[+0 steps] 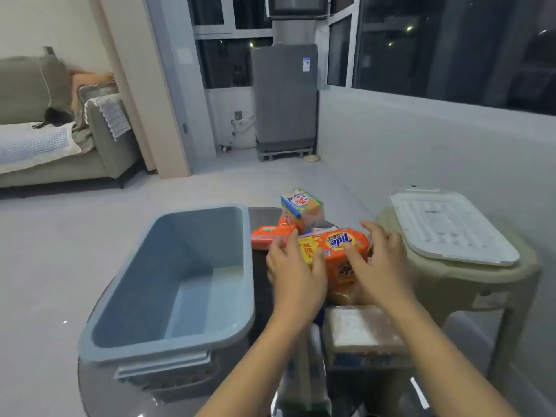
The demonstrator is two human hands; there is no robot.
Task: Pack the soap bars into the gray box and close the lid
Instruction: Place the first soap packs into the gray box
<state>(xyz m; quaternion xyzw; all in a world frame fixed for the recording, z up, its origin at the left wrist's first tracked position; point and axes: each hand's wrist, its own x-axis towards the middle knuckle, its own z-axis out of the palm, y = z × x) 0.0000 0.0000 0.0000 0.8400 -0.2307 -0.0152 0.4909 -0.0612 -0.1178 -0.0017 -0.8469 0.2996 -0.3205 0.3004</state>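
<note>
The gray box (120, 335) stands open and empty on the dark round table, left of centre. To its right lies a pile of soap bars: an orange Tide pack (337, 245), another orange pack (267, 236) behind it, and a blue-and-yellow carton (302, 207) upright at the back. My left hand (293, 267) rests on the left end of the Tide pack and my right hand (376, 257) on its right end, fingers spread around it. A pale wrapped bar (361, 329) lies nearer me. The white lid (451, 227) lies on a beige stool at the right.
The beige plastic stool (469, 284) stands close to the table's right side. A sofa (54, 139) is at the far left and a grey appliance (285, 100) stands by the windows. The floor is light grey.
</note>
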